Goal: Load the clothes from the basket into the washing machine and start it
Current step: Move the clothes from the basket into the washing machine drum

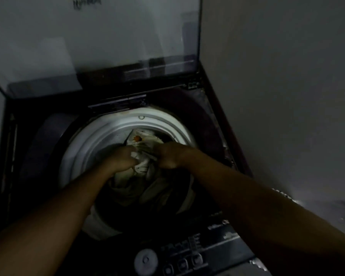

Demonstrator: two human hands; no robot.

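Observation:
A top-loading washing machine (pixel 211 108) stands open below me, its glass lid (pixel 100 36) raised against the back. Inside the white drum rim (pixel 100 134) lies a bundle of pale cloth (pixel 143 166) with an orange spot near its top. My left hand (pixel 121 158) grips the cloth from the left with curled fingers. From the right, my right hand (pixel 170 156) holds the same cloth. Both forearms reach down into the drum opening. The basket is out of view.
The control panel (pixel 187 253) with a round dial (pixel 145 259) and buttons sits at the near edge. A plain wall (pixel 277 86) runs close along the right side of the machine. The scene is dim.

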